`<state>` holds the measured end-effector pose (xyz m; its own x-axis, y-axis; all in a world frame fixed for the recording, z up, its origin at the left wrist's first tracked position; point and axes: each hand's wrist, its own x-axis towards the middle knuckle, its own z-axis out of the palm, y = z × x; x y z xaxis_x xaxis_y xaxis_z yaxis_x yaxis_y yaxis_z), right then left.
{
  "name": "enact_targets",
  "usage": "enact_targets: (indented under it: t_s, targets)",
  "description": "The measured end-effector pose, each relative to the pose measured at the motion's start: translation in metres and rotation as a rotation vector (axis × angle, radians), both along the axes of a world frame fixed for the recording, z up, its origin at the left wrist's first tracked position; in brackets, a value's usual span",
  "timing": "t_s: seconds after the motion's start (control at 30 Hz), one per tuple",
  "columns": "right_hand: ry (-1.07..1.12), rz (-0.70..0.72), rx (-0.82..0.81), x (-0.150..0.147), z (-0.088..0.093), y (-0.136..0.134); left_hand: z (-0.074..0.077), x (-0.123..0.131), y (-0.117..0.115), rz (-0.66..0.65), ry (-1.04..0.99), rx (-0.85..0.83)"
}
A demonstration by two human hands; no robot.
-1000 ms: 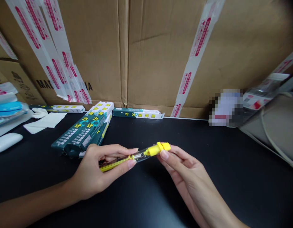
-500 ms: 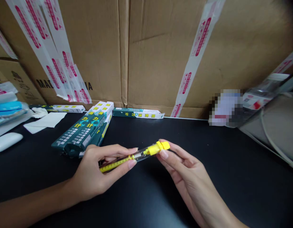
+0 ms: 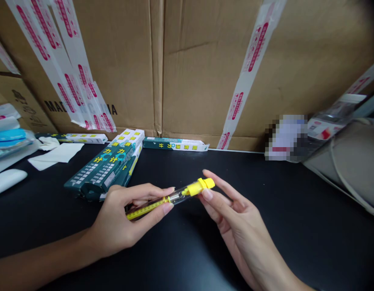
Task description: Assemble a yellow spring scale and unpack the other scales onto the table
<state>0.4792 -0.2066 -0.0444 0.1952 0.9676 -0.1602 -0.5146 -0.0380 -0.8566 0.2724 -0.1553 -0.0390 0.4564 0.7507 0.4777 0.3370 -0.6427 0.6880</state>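
My left hand [image 3: 120,218] is shut on the lower end of a clear tubular spring scale [image 3: 175,197], pinching it between thumb and fingers. The tube has a yellow graduated strip inside and a yellow end cap [image 3: 203,185]. My right hand [image 3: 232,214] is at the capped end, with its fingers apart. Its thumb tip lies just below the cap and its index finger rises above it. Part of the yellow strip is hidden by my left fingers.
Dark green printed boxes [image 3: 102,171] lie on the black tabletop [image 3: 265,226] behind my left hand, and another [image 3: 175,144] lies against large taped cardboard cartons [image 3: 205,72]. A white mouse [image 3: 7,181], white paper [image 3: 56,152] and a pale bag [image 3: 350,161] lie at the sides.
My right index finger has lifted off the yellow cap, and the right hand has spread wider. The spring scale stays in my left hand, its cap shifted slightly left.
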Motion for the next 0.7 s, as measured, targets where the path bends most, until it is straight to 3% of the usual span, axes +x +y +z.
enact_targets:
  t_s: [0.7]
  targets:
    - [-0.070,0.025,0.039,0.0003,0.0015,0.0003,-0.0001,0.0003,0.0004,-0.021,-0.034,-0.020]
